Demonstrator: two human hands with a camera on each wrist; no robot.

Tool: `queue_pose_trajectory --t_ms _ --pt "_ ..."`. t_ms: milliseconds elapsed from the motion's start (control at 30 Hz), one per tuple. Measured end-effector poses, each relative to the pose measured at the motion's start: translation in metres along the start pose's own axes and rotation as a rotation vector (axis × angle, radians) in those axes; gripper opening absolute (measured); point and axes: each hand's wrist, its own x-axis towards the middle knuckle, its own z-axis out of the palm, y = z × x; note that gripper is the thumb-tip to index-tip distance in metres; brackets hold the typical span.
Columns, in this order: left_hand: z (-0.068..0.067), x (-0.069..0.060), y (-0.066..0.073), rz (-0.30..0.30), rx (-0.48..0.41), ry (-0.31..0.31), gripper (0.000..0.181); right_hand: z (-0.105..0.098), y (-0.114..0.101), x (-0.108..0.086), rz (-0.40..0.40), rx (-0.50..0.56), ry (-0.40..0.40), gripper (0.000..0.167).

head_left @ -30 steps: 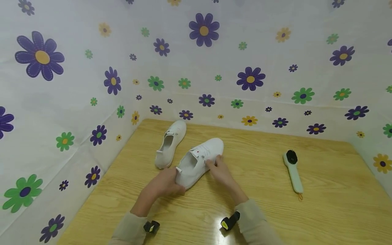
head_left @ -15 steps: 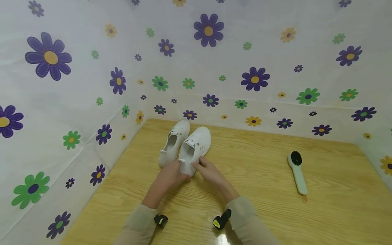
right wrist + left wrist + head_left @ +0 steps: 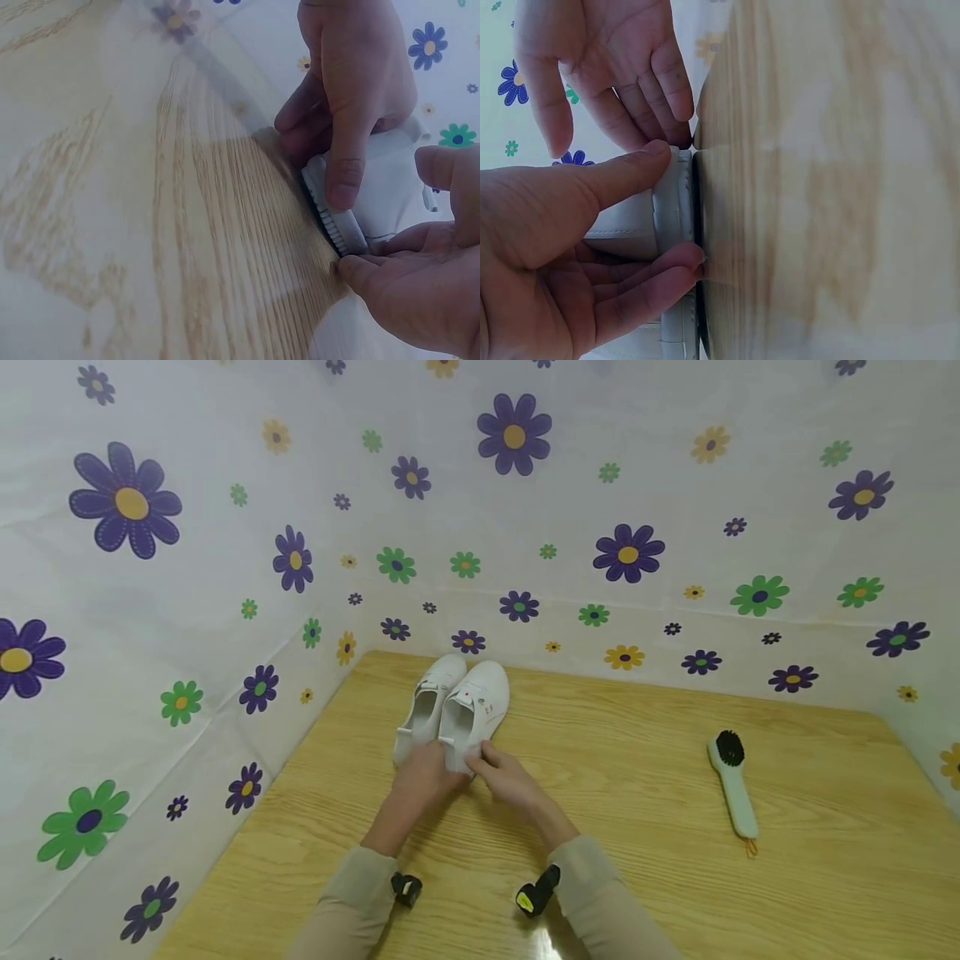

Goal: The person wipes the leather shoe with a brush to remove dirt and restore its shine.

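Note:
Two white shoes stand side by side on the table, toes toward the back wall: the left shoe (image 3: 444, 673) and the right shoe (image 3: 489, 692). My left hand (image 3: 422, 778) grips the right shoe's heel, thumb on the back of the heel (image 3: 634, 214) and fingers at its other side in the left wrist view. My right hand (image 3: 513, 779) rests against the right side of that shoe near the heel. Its fingers (image 3: 367, 274) look loosely extended and touch the lower edge. The left hand covers part of the left shoe's heel.
A pale green brush (image 3: 732, 785) with black bristles and an orange loop lies at the right of the wood-grain table (image 3: 615, 760). Flower-printed sheeting (image 3: 570, 510) walls the table at the back and both sides. A black wrist camera (image 3: 536, 893) is on each cuff.
Both hands have slid the right shoe left and back and turned it, so it now sits alongside the left shoe. The view has shifted slightly; the brush stays put on the table.

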Motion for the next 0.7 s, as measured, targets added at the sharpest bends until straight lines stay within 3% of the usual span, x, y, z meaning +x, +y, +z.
queue_pose_trajectory --t_ms 200,300,567,700 --pt "0.001 -0.002 0.001 0.012 0.001 -0.005 0.033 0.0 0.002 -0.001 -0.019 -0.002 0.0 0.066" --pt "-0.002 -0.008 0.002 -0.008 0.021 -0.041 0.032 -0.001 0.004 -0.003 -0.025 -0.016 -0.017 0.06" --pt "-0.032 -0.026 0.023 -0.078 0.16 -0.312 0.034 -0.017 0.0 -0.027 -0.026 -0.054 -0.05 0.052" --pt "-0.04 -0.032 0.039 -0.009 0.138 -0.377 0.037 -0.032 -0.002 -0.041 -0.026 -0.056 -0.006 0.052"
